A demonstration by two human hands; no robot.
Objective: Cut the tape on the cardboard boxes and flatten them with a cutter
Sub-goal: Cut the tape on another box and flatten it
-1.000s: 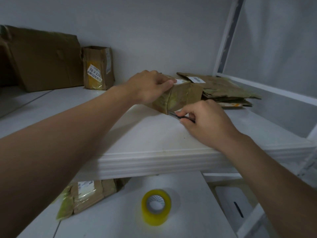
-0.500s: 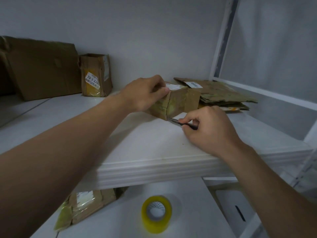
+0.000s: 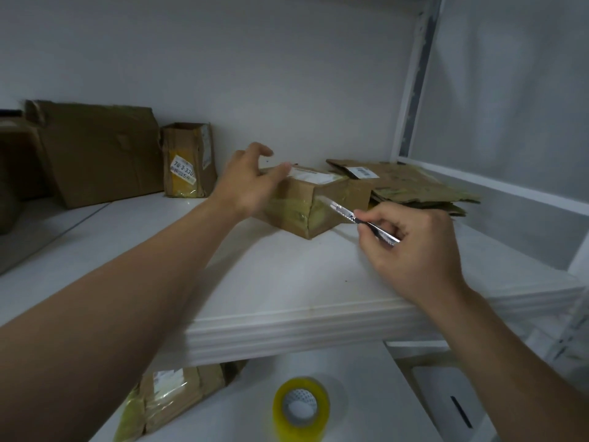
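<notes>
Cardboard box (image 3: 299,212) mid-frame: left hand (image 3: 251,186) touches it, fingers loose; right hand (image 3: 414,247) pinches the cutter (image 3: 366,221), blade at its side.

Dim light, white wall (image 3: 287,74) behind white shelf (image 3: 280,282).

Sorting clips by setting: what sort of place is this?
Probably a home storage or packing corner: worn cardboard boxes and flattened cardboard on a white shelf, a roll of yellow tape below.
</notes>
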